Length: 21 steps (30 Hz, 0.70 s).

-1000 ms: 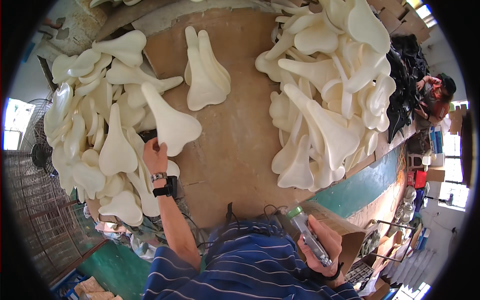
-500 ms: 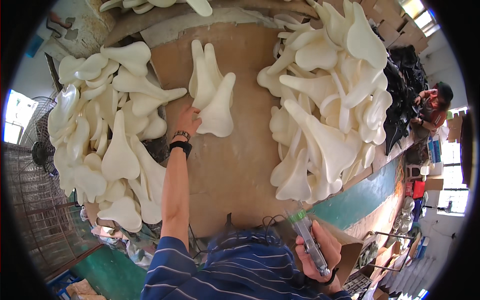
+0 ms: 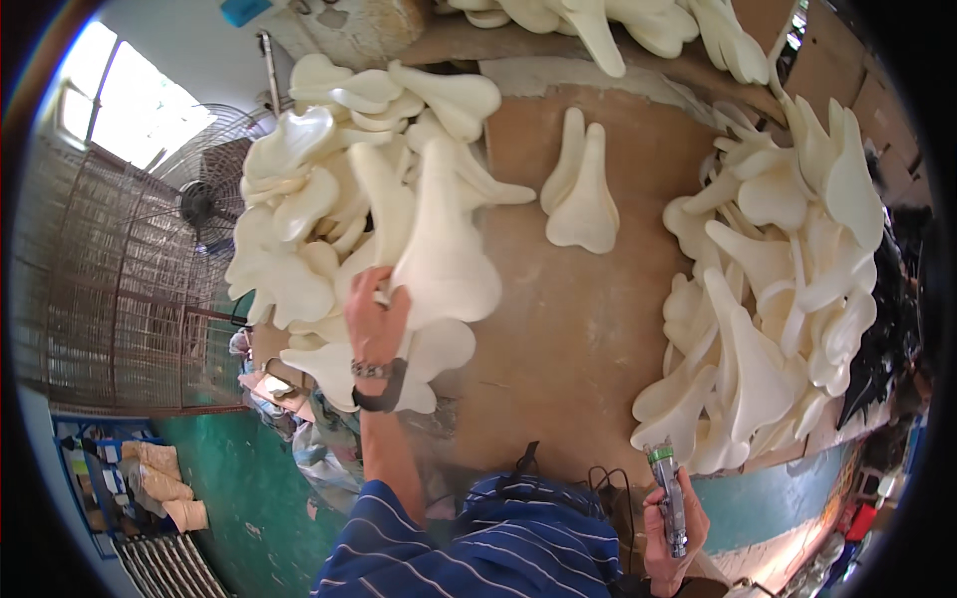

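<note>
My left hand [image 3: 374, 324], wearing a bracelet and a black wristband, grips the edge of a cream bicycle saddle pad [image 3: 449, 264] over the left pile. The pad's narrow end points away from me, and its wide end is slightly blurred. My fingertips are partly hidden. In my right hand [image 3: 683, 528], low at the right, is a grey clipper-like tool [image 3: 669, 503] with a green band and a toothed head pointing away. Two more saddle pads [image 3: 583, 214] lie overlapping on the brown cardboard-covered table [image 3: 558, 369].
Heaped saddle pads [image 3: 289, 204] cover the table's left side, and another heap [image 3: 748, 359] fills its right. More pads [image 3: 598, 30] lie beyond the far edge. A caged fan [image 3: 199, 204] stands at the left. Black material [image 3: 877, 349] borders the right heap.
My left hand has lifted a saddle pad off the middle group and carried it left over the pile. Two pads remain there. My view has turned left; the tool stays in my right hand.
</note>
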Each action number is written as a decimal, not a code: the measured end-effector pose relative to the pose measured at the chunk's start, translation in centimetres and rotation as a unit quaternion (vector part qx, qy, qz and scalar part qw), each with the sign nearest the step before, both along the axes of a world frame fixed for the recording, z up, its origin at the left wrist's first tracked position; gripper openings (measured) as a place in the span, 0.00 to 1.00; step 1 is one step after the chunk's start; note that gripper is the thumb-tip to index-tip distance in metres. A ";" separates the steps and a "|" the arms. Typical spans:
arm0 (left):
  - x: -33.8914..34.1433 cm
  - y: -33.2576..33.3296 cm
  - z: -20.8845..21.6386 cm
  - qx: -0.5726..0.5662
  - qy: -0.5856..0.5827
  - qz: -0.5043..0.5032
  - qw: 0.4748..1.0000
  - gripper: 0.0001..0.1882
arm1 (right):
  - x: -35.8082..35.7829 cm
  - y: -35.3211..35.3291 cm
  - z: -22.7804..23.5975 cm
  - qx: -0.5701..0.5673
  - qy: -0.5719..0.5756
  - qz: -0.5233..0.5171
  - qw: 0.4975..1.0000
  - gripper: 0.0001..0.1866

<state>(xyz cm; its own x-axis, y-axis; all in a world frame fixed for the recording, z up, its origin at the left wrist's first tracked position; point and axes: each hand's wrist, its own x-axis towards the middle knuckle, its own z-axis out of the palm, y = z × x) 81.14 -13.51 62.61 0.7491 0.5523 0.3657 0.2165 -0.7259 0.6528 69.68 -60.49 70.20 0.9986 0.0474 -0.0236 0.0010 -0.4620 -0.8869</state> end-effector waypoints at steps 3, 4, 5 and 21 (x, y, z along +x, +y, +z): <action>-4.0 3.3 1.8 0.043 -0.058 0.099 0.992 0.16 | 0.3 0.5 -0.4 0.020 -0.016 0.017 1.000 0.30; -5.4 4.2 1.8 0.031 -0.061 0.140 0.988 0.16 | 0.3 0.6 -0.4 0.013 -0.017 0.022 1.000 0.30; -6.6 5.2 1.7 0.019 -0.064 0.179 0.981 0.16 | 0.3 0.8 -0.3 0.006 -0.018 0.025 1.000 0.29; -12.1 7.5 -8.0 0.216 0.031 0.370 0.903 0.38 | 1.0 0.0 1.3 -0.046 -0.018 0.060 0.997 0.31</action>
